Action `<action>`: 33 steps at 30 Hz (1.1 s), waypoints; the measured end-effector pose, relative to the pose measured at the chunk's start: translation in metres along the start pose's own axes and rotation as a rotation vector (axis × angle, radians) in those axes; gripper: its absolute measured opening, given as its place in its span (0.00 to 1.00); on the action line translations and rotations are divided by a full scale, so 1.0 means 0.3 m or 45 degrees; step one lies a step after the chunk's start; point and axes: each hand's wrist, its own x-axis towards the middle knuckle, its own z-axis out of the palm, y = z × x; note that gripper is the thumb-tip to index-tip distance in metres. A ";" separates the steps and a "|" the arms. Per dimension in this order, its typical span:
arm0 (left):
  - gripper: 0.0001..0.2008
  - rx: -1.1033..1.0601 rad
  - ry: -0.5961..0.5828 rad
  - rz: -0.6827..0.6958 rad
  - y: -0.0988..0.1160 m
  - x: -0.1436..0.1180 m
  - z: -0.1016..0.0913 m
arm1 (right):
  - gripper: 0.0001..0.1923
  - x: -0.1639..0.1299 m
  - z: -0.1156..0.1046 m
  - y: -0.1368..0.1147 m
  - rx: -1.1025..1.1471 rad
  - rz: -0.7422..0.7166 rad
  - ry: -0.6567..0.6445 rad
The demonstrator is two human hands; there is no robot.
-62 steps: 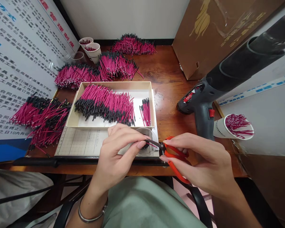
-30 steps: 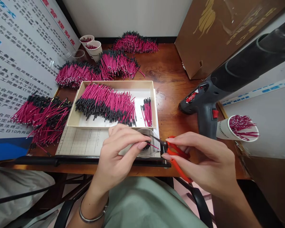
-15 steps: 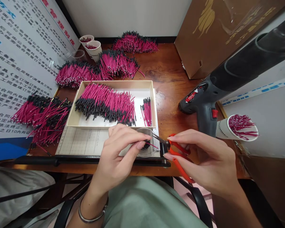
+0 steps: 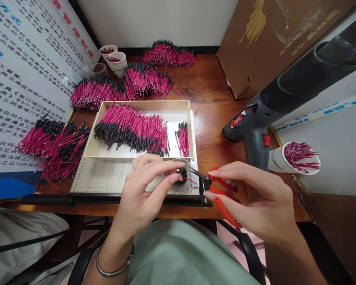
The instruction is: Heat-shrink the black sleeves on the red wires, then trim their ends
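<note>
One wire (image 4: 188,180) being pinched by left hand (image 4: 142,190); right hand (image 4: 255,198) gripping scissors (image 4: 218,190), blades apart; many wires (image 4: 133,130) lying finished beyond hands, cut apparently pending.

I am looking down at what appears to be a small assembly workshop, a cramped hand-work station tucked into a corner. Hundreds of short magenta wires with black ends (image 4: 95,94) are lying in sorted heaps across a worn wooden table (image 4: 209,103), and more are filling a shallow cardboard tray (image 4: 142,130). Paper cups (image 4: 117,61) are holding further wire pieces. A heat gun (image 4: 256,130) is resting at the right, a cardboard box (image 4: 269,39) is standing behind it, and a printed rules poster (image 4: 23,79) is covering the left wall.
</note>
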 end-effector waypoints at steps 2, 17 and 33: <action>0.10 0.002 0.015 0.016 0.001 0.002 -0.002 | 0.15 -0.001 0.002 0.002 0.009 0.001 -0.006; 0.09 -0.127 0.058 0.035 0.006 -0.005 0.002 | 0.16 0.004 0.008 -0.011 -0.009 -0.050 -0.043; 0.08 -0.147 0.026 0.051 0.002 -0.006 0.005 | 0.13 0.002 0.003 -0.007 -0.072 -0.093 -0.105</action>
